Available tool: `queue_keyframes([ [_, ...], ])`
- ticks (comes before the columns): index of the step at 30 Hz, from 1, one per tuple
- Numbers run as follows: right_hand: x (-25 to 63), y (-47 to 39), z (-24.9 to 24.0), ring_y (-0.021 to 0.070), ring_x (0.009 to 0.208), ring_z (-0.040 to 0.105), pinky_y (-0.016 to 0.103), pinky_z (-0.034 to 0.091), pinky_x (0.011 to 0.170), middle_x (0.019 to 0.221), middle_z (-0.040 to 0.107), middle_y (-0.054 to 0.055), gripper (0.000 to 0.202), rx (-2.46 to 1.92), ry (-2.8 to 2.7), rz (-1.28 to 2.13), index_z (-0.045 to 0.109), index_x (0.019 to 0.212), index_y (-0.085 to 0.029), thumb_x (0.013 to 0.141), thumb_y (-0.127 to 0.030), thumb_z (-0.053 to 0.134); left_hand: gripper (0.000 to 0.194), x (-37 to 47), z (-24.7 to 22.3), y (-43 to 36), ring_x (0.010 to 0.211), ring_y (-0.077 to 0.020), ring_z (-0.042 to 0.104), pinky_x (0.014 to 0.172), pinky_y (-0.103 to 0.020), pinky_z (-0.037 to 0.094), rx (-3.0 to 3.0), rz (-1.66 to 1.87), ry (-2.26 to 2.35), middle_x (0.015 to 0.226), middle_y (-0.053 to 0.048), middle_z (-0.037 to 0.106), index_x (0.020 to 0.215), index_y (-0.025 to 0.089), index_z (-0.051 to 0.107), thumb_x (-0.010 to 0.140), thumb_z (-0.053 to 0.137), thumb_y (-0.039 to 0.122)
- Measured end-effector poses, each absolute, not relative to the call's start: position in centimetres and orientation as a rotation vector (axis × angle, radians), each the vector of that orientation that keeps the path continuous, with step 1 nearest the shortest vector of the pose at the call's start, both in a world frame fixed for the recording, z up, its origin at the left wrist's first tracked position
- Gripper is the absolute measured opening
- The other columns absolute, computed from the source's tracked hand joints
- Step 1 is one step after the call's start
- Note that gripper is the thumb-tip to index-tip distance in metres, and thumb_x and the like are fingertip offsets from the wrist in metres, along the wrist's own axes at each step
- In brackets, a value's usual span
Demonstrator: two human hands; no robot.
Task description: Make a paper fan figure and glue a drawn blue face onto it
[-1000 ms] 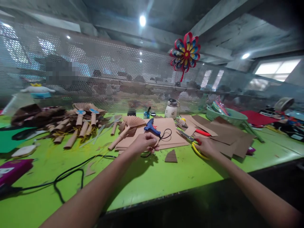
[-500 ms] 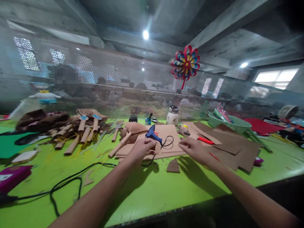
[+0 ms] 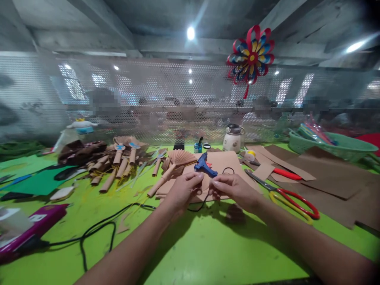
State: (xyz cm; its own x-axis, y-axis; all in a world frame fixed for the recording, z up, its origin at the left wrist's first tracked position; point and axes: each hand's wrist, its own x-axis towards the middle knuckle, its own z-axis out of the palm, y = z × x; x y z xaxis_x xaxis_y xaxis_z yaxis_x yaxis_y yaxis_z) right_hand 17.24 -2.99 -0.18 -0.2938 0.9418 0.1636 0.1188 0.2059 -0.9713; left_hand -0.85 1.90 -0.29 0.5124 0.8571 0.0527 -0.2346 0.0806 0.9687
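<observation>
Head view, clock read from the spot between the hands, 12 pointing away from the person: left hand (image 3: 187,189) and right hand (image 3: 232,188) close together, not touching, over the near part of the light brown card stack (image 3: 230,159). Left hand: thumb and fingertips pressed together; can't tell what, if anything, is pinched. Right hand: fingers curled, thumb and fingertips brought together, contents also unclear. Blue glue gun (image 3: 205,166) at 12, just beyond the fingertips, on the stack; its thin black cable (image 3: 202,206) shows below the hands. Pleated paper fan (image 3: 179,158) at 11, rolled handle slanting down toward 9. Scissors (image 3: 286,200), red and yellow handles, at 3, lying on the green table (image 3: 237,253), blades toward the stack. Dark brown sheets (image 3: 323,170) at 2 to 3; red-handled tool (image 3: 286,173) at 2, among paper pieces; tape roll (image 3: 251,155) at 1. White bottle (image 3: 232,140), dark lid, at 12 to 1, further back; small blue jar (image 3: 198,147) at 12. Rolled paper tubes (image 3: 118,168) piled at 10. Black cord (image 3: 97,227) at 8 to 9, running to the magenta box (image 3: 44,225). Green basket (image 3: 332,150) at 2, holding plastic-wrapped stuff. Red, blue and yellow flower ornament (image 3: 252,58) high up at 1.
</observation>
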Motion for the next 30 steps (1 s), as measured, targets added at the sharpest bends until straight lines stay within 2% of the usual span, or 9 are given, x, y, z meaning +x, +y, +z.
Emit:
queue_keyframes([
  [4,17.4,-3.6,-0.3,0.0116,0.064,0.057,0.028,0.046,0.065,0.073,0.065,0.003,0.028,-1.025,-1.588,1.205,0.066,0.086,-0.012,0.084,-0.039,0.061,0.028,-0.5,-0.8,1.8,0.058,-0.0065,0.044,0.056,-0.018,0.038,1.218,0.845,0.631,0.066,0.002,0.051,0.074,0.013,0.064,0.074,0.075,0.038],
  [9,17.0,-3.9,-0.3,0.0113,0.059,0.055,0.025,0.045,0.061,0.066,0.063,0.001,0.021,-1.079,-1.587,1.140,0.065,0.071,-0.013,0.080,-0.032,0.061,0.029,-0.1,-0.7,1.6,0.066,-0.0122,0.057,0.063,-0.022,0.044,1.259,0.768,0.597,0.072,-0.003,0.061,0.076,0.011,0.066,0.074,0.075,0.039],
  [14,16.6,-4.1,-0.7,0.0092,0.048,0.044,0.023,0.034,0.050,0.051,0.053,-0.002,0.032,-1.209,-1.591,0.947,0.056,0.056,-0.015,0.082,-0.033,0.055,0.032,0.3,0.1,0.2,0.068,-0.0145,0.058,0.062,-0.024,0.046,1.367,0.725,0.556,0.070,-0.005,0.061,0.074,0.010,0.066,0.080,0.069,0.041],
  [18,16.5,-4.3,-1.0,0.0088,0.052,0.037,0.025,0.027,0.053,0.052,0.045,-0.004,0.030,-1.245,-1.612,0.690,0.047,0.050,-0.017,0.077,-0.022,0.059,0.031,0.5,0.4,-0.4,0.064,-0.0128,0.056,0.060,-0.025,0.048,1.513,0.773,0.666,0.073,-0.001,0.060,0.092,0.012,0.066,0.077,0.072,0.039],
  [21,16.6,-4.5,-0.7,0.0097,0.056,0.040,0.026,0.029,0.057,0.057,0.049,-0.003,0.025,-1.216,-1.656,0.615,0.051,0.052,-0.016,0.075,-0.018,0.061,0.036,0.5,0.3,-0.2,0.062,-0.0108,0.055,0.059,-0.023,0.046,1.574,0.783,0.709,0.073,-0.001,0.060,0.102,0.012,0.065,0.075,0.074,0.034],
  [25,17.4,-4.1,-0.2,0.0092,0.052,0.042,0.025,0.032,0.054,0.054,0.049,-0.003,0.026,-1.209,-1.573,0.827,0.054,0.054,-0.016,0.077,-0.025,0.063,0.029,0.2,0.2,0.2,0.071,-0.0137,0.060,0.065,-0.027,0.050,1.357,0.758,0.598,0.080,-0.003,0.062,0.100,0.013,0.067,0.074,0.073,0.024],
  [28,18.0,-3.5,-0.2,0.0105,0.052,0.050,0.026,0.042,0.056,0.055,0.053,-0.002,0.028,-1.169,-1.520,1.020,0.053,0.059,-0.016,0.080,-0.033,0.063,0.042,0.0,0.2,0.2,0.064,-0.0131,0.061,0.065,-0.028,0.052,1.244,0.774,0.586,0.069,0.003,0.057,0.108,0.016,0.065,0.068,0.077,0.016],
  [30,18.2,-3.2,-0.3,0.0113,0.053,0.054,0.027,0.046,0.057,0.058,0.055,-0.002,0.025,-1.136,-1.493,1.098,0.055,0.067,-0.016,0.080,-0.036,0.062,0.046,0.0,0.2,0.3,0.061,-0.0116,0.061,0.065,-0.026,0.052,1.223,0.768,0.567,0.064,0.004,0.055,0.112,0.017,0.064,0.068,0.077,0.015],
])
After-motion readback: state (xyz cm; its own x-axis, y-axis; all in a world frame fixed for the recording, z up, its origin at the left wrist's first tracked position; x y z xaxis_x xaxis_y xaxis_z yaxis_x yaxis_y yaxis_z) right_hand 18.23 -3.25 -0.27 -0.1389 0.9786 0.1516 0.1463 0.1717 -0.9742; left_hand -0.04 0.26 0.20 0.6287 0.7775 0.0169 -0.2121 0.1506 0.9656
